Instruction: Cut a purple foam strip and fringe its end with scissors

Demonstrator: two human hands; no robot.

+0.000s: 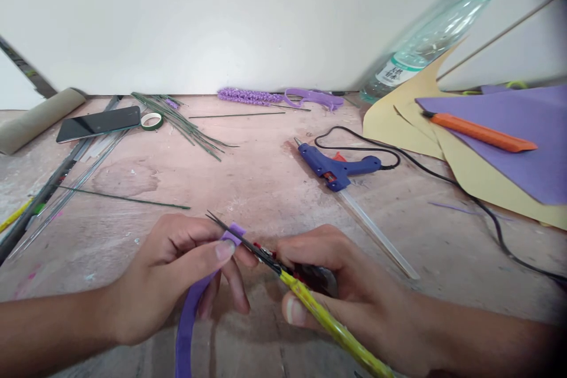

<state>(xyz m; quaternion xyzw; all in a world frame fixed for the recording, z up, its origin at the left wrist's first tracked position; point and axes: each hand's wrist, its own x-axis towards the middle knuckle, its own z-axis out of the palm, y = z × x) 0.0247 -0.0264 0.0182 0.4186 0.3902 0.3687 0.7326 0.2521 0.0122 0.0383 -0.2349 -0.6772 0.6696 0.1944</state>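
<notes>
My left hand (177,271) pinches the top end of a purple foam strip (188,322) between thumb and fingers; the strip hangs down toward me. My right hand (336,283) is closed on scissors (310,301) with yellow-green handles. The thin dark blades point up and left and cross the strip's end right at my left thumb. Both hands hover low over the pinkish worktable (266,189).
A blue glue gun (339,168) with a clear glue stick and black cord lies mid-table. Purple and tan foam sheets (509,147) with an orange cutter (482,133) sit right. Phone (98,123), green tape roll (151,121), green wires (186,127), water bottle (429,41), finished purple foam sprig (250,95).
</notes>
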